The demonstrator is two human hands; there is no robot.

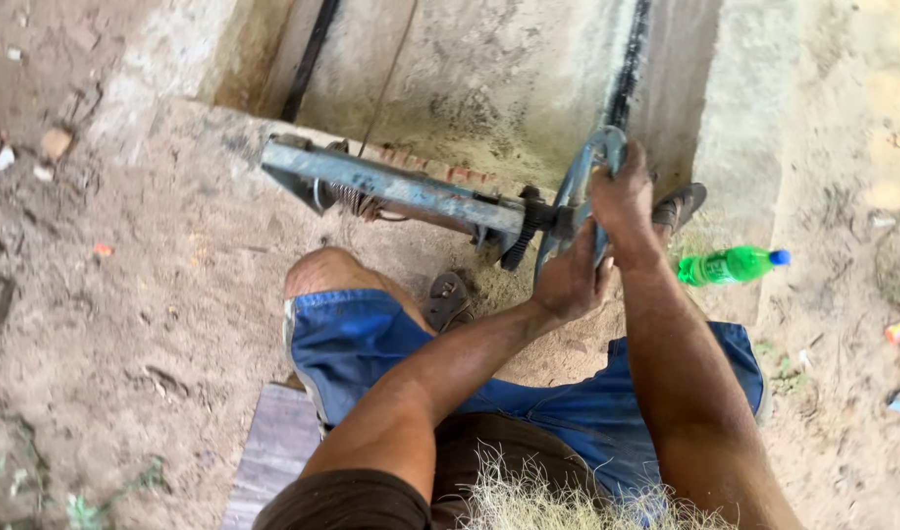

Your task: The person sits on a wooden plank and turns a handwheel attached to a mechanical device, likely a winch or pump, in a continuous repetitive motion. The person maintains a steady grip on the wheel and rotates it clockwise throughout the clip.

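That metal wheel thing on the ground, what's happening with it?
A seated person in blue shorts grips the metal wheel with both hands: the right hand on the upper rim, the left hand lower down. The wheel sits at the end of a grey metal bar with a small gear beside it, on sandy ground. A green plastic bottle lies to the right.
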